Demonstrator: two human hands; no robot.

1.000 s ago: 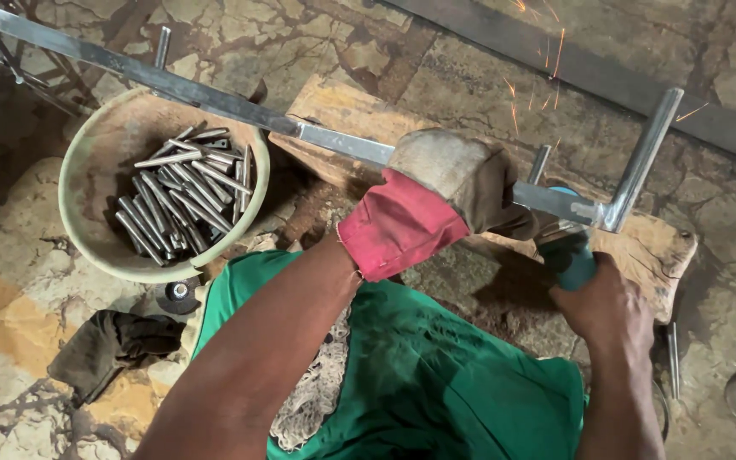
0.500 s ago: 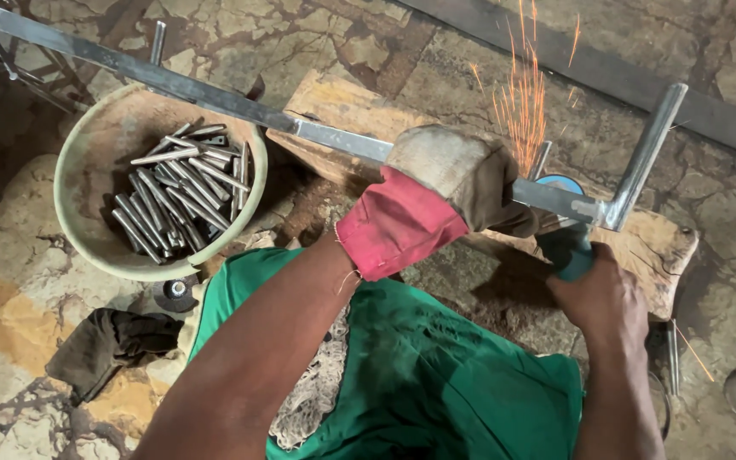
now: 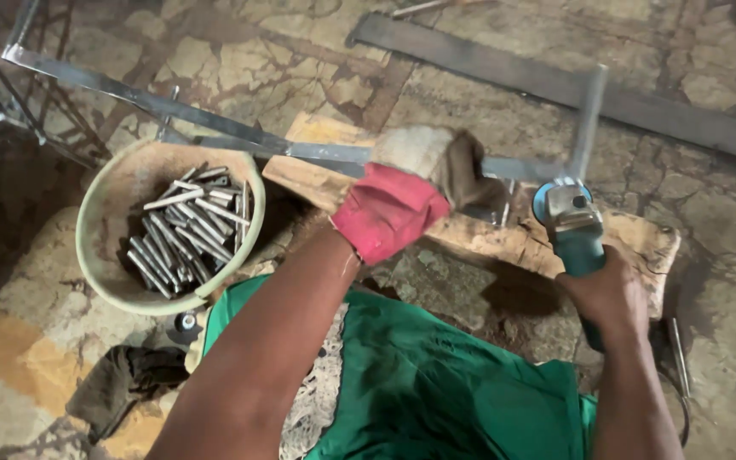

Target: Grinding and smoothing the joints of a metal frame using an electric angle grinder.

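Left hand (image 3: 423,183), in a pale work glove with a red cuff, is pressed down and clenched around the flat steel bar (image 3: 215,119), pinning it against the wooden block (image 3: 479,238). That bar runs long and grey from the upper left corner across the block, where a second strip (image 3: 588,119) stands off it at a right angle toward the top of the view. Right hand (image 3: 611,294), bare, is wrapped tight around the teal body of the angle grinder (image 3: 571,226), its grey head and disc sitting right at the corner where the two strips meet, just beside the gloved hand.

No packages, labels or signs to read here. Left of the block, touching its end, sits a round pale tub (image 3: 100,213), dusty inside, with a heap of short cut steel pieces (image 3: 185,230) lying criss-cross in its right half. Below the tub, a dark rag (image 3: 125,383) lies crumpled on the ground.

The surface is a cracked, stained stone floor (image 3: 291,51), mottled brown and cream, with a yellowish patch at the lower left. A dark steel flat bar (image 3: 641,98) lies diagonally across the upper right. Green garment (image 3: 436,383) fills the bottom centre.
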